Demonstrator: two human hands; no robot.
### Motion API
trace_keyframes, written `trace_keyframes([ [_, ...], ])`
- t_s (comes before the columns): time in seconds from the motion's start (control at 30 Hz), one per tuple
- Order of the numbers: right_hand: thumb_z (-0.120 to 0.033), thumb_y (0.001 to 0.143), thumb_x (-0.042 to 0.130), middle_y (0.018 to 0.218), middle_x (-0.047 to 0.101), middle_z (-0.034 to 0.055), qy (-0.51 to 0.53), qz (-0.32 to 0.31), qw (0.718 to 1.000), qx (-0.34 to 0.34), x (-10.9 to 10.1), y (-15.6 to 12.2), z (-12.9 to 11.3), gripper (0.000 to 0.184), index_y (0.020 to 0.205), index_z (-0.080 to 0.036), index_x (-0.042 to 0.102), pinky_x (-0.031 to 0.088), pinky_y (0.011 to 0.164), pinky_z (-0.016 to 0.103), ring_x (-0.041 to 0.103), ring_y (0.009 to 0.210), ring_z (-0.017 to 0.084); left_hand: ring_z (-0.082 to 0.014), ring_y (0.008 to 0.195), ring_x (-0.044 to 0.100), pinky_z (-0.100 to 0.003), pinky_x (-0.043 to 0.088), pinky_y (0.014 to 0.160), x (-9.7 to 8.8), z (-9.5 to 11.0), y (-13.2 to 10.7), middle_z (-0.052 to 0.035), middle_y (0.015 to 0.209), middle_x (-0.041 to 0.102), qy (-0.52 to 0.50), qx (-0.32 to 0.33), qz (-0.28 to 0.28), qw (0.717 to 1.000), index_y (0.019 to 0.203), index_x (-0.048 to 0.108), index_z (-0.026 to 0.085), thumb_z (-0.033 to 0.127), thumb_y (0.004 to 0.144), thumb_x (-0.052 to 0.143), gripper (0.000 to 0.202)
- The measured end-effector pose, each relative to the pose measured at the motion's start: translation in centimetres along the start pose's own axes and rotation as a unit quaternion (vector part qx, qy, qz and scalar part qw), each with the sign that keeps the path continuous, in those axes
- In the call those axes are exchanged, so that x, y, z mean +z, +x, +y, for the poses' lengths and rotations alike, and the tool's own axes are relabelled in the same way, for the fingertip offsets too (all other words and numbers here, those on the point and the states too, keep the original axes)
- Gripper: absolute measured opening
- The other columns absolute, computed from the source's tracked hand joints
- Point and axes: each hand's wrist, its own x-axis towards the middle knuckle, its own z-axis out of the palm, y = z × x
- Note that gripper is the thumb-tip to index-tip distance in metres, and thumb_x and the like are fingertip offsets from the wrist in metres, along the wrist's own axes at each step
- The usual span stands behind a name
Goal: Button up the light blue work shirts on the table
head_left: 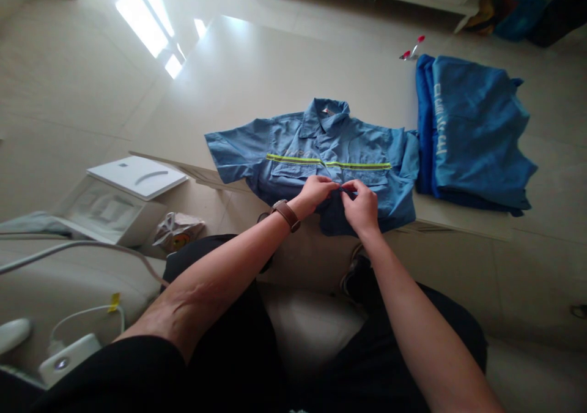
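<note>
A blue short-sleeved work shirt [293, 147] with a yellow-green reflective stripe lies front up on a low white table [257, 76], its hem hanging over the near edge. My left hand [315, 194], with a brown watch on the wrist, pinches the shirt's front placket just below the stripe. My right hand [362, 205] pinches the same placket right beside it, fingertips nearly touching the left hand's. Both hands are closed on the fabric at the shirt's middle.
A folded stack of blue garments [472, 137] lies on the table to the right, with a small red-tipped object [411, 51] behind it. A white box [123, 199] and a crumpled bag [177, 229] sit on the floor at left. White cables and a device [68, 355] lie near my left knee.
</note>
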Motion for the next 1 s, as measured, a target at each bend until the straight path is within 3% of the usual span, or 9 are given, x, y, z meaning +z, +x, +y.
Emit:
trace_keyframes([
  [0.13,-0.024,0.085,0.059,0.090,0.075,0.0077,-0.003,0.006,1.000,0.003,-0.09,-0.06,-0.22,0.009,0.088,-0.023,0.067,0.052,0.086,0.041,0.069,0.088,0.027,-0.0066,0.055,0.048,-0.022,0.041,0.060,0.18,0.42,-0.33,0.0057,0.057,0.049,-0.006,-0.001,0.007,1.000,0.062,0.053,0.015,0.003,0.086,0.069,0.031],
  [0.5,-0.025,0.087,0.056,0.087,0.074,0.0072,-0.008,0.040,0.999,-0.002,0.05,-0.22,-0.15,0.011,0.088,-0.024,0.067,0.053,0.085,0.040,0.068,0.085,0.027,-0.0060,0.056,0.050,-0.022,0.043,0.063,-0.12,0.29,-0.28,0.0038,0.059,0.053,0.009,0.014,-0.039,0.999,0.061,0.055,0.014,0.010,0.086,0.075,0.032],
  [0.67,-0.025,0.086,0.058,0.088,0.074,0.0075,-0.001,0.037,0.999,-0.004,0.05,-0.10,-0.24,0.010,0.088,-0.023,0.067,0.052,0.084,0.040,0.068,0.085,0.027,-0.0058,0.057,0.051,-0.021,0.044,0.064,-0.10,0.38,-0.42,0.0039,0.059,0.053,-0.018,-0.006,-0.031,0.999,0.063,0.054,0.014,0.008,0.088,0.072,0.031],
  [1.0,-0.025,0.086,0.059,0.091,0.073,0.0080,0.011,0.032,0.999,-0.004,-0.33,0.13,-0.60,0.008,0.089,-0.023,0.065,0.053,0.086,0.041,0.068,0.088,0.027,-0.0072,0.061,0.058,-0.023,0.048,0.068,0.46,0.23,-0.67,0.0031,0.067,0.060,-0.127,-0.029,0.024,0.991,0.082,0.059,0.014,0.001,0.080,0.077,0.022],
])
